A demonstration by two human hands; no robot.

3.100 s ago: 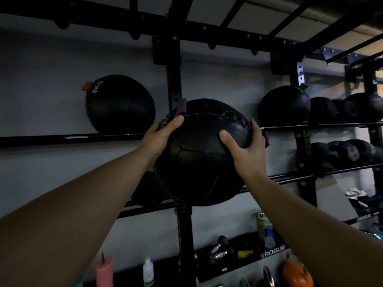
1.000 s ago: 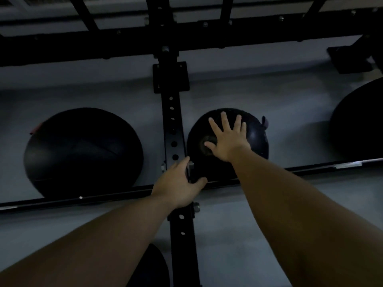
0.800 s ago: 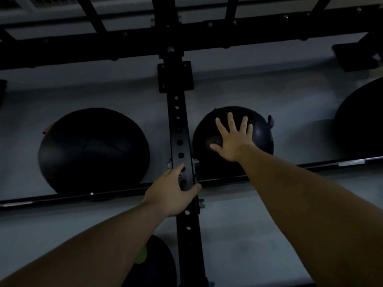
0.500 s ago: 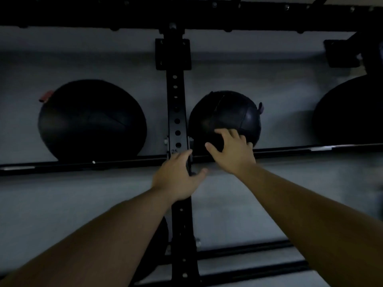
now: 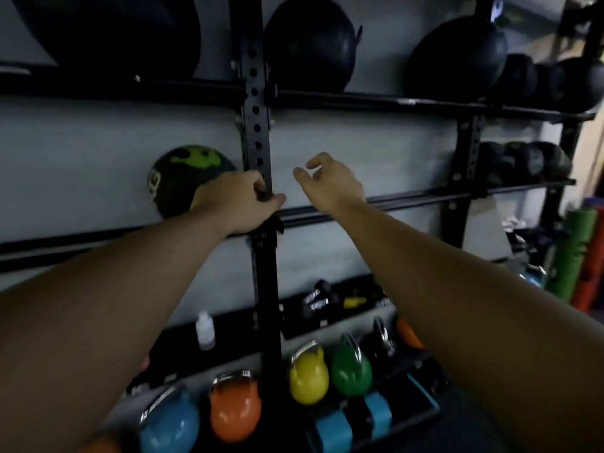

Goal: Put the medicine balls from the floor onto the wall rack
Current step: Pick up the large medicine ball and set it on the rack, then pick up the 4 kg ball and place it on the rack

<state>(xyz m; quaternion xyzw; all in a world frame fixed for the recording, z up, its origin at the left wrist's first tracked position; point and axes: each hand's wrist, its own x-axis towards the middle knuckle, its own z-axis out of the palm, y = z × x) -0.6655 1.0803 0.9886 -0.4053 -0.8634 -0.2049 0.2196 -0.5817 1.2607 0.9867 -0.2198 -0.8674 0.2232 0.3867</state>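
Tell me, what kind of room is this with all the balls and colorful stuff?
Probably a gym's storage corner. Black medicine balls sit on a wall rack, and colorful kettlebells line up below.

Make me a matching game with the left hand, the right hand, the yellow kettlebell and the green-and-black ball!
Things:
1. left hand
2. right hand
3. yellow kettlebell
4. green-and-black ball

Where or how:
A. on the middle shelf, left of the post
B. open, touching nothing
C. down low, between the orange and green kettlebells
D. wrapped around the black post

Pairs: 1-D, 2-B, 3-C, 4-A
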